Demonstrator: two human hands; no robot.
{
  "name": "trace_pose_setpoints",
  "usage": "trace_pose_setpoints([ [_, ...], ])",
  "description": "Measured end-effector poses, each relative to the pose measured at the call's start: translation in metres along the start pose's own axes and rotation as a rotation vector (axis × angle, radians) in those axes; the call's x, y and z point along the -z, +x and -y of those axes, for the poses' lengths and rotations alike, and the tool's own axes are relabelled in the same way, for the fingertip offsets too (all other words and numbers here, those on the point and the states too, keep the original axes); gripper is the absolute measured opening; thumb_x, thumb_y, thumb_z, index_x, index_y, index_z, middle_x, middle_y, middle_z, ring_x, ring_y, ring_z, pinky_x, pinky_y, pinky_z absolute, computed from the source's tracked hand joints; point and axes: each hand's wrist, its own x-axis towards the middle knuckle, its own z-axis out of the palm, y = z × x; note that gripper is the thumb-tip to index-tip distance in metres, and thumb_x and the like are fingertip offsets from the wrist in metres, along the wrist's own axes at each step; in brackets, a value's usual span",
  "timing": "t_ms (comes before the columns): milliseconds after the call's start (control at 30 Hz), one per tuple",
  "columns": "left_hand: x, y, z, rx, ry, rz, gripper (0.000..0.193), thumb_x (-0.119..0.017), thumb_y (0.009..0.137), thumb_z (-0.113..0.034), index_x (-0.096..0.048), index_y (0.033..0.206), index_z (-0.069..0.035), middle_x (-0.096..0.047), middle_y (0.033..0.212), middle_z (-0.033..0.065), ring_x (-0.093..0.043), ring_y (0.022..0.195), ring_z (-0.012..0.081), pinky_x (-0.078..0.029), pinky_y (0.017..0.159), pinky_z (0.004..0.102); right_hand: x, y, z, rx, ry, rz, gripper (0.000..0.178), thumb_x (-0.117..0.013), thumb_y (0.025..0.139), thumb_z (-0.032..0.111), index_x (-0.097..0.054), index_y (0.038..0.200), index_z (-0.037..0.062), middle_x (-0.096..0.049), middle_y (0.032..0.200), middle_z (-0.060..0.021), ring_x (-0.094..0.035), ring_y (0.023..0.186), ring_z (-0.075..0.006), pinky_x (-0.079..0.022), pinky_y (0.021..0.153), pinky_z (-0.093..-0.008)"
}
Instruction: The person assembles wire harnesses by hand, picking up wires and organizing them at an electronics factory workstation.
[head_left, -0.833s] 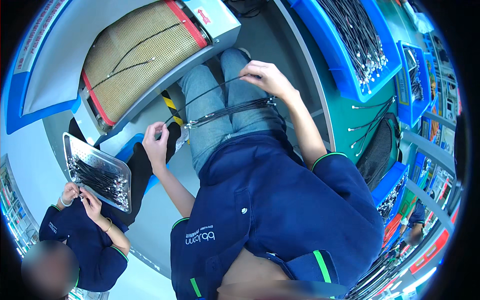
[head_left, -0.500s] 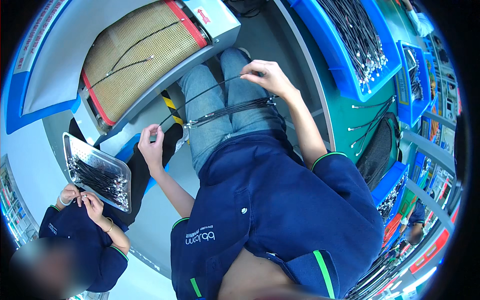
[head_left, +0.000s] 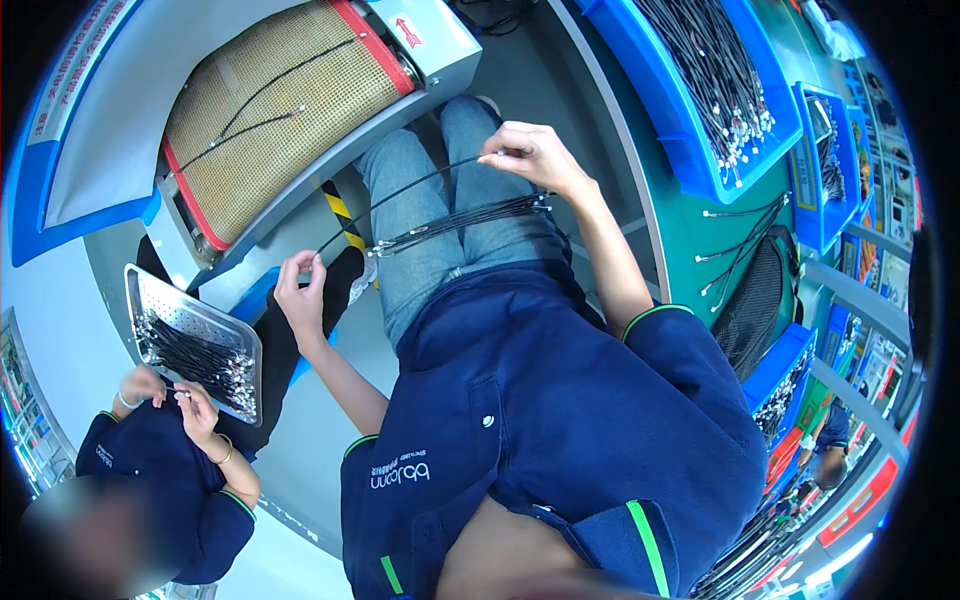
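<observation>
A thin black cable (head_left: 402,190) is stretched between my two hands above my thighs. My left hand (head_left: 301,288) pinches its lower left end. At its upper right end, my right hand (head_left: 535,158) grips it, fingers closed; a small connector shows at the fingertips. Across my lap lies a bundle of similar black cables (head_left: 465,222) with small light connectors at both ends. Beyond my knees, a branching black cable (head_left: 240,118) rests on the tan mesh conveyor belt (head_left: 300,75) with red edges.
At right, a blue bin (head_left: 690,180) full of cables stands on a green bench (head_left: 665,215), with loose cables (head_left: 745,245) and a black mesh bag (head_left: 752,305) nearby. A co-worker's hands (head_left: 170,395) work beside a metal tray (head_left: 250,335) of cables at left.
My right hand has shifted its fingers slightly, and the connector now shows at their tips. The belt's cable has slid slightly down and left. The co-worker's hands have moved a little.
</observation>
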Motion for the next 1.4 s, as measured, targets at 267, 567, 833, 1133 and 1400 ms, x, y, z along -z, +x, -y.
trace_pose_setpoints([
  [267, 0.01, 0.008, 0.009, 0.017, -0.004, -0.007, 0.009, -0.066, 0.079, 0.0, -0.063, 0.087, 0.0, -0.063, 0.079, 0.0077, -0.06, 0.07, 0.0154, -0.049, 0.068, 0.0269, -0.002, 0.009, 0.007, -0.008, -0.009, 0.079, 0.016, -0.07, 0.081, 0.021, -0.067, 0.085, 0.0062, -0.062, 0.078, -0.0054, -0.061, 0.071, -0.0204, -0.049, 0.063, -0.0303],
  [567, 0.072, 0.091, 0.028, -0.05, 0.071, -0.07, 0.012, -0.066, 0.082, -0.008, -0.065, 0.091, -0.001, -0.065, 0.08, 0.0062, -0.061, 0.074, 0.0127, -0.049, 0.07, 0.0262, -0.025, 0.107, 0.03, 0.14, -0.193, -0.093, 0.012, -0.066, 0.08, 0.02, -0.067, 0.086, 0.0088, -0.062, 0.082, -0.0073, -0.061, 0.082, -0.0241, -0.05, 0.072, -0.0331],
  [833, 0.103, 0.144, 0.031, -0.058, 0.269, -0.103, 0.019, -0.067, 0.084, -0.015, -0.066, 0.097, -0.002, -0.06, 0.101, 0.0115, -0.06, 0.094, 0.0212, -0.047, 0.085, 0.0306, -0.049, 0.169, 0.037, 0.104, -0.338, -0.166, 0.017, -0.067, 0.077, 0.024, -0.069, 0.089, 0.0116, -0.059, 0.101, -0.0068, -0.053, 0.103, -0.0284, -0.042, 0.092, -0.0391],
  [1133, 0.025, 0.076, 0.059, 0.016, -0.069, -0.138, 0.025, -0.058, 0.09, -0.009, -0.06, 0.113, -0.003, -0.059, 0.107, 0.0128, -0.057, 0.1, 0.0242, -0.044, 0.092, 0.0329, -0.089, 0.051, -0.025, -0.048, -0.062, 0.222, 0.02, -0.064, 0.083, 0.026, -0.068, 0.089, 0.0078, -0.066, 0.092, -0.0107, -0.058, 0.097, -0.0318, -0.045, 0.088, -0.0398],
  [1400, -0.054, 0.023, 0.034, 0.127, -0.1, 0.276, 0.023, -0.057, 0.089, -0.007, -0.061, 0.112, -0.005, -0.058, 0.109, 0.0121, -0.058, 0.1, 0.0251, -0.046, 0.083, 0.0326, -0.113, -0.004, -0.057, -0.214, -0.165, 0.431, 0.021, -0.071, 0.077, 0.022, -0.07, 0.087, 0.0032, -0.067, 0.09, -0.0103, -0.062, 0.09, -0.0275, -0.047, 0.085, -0.0362],
])
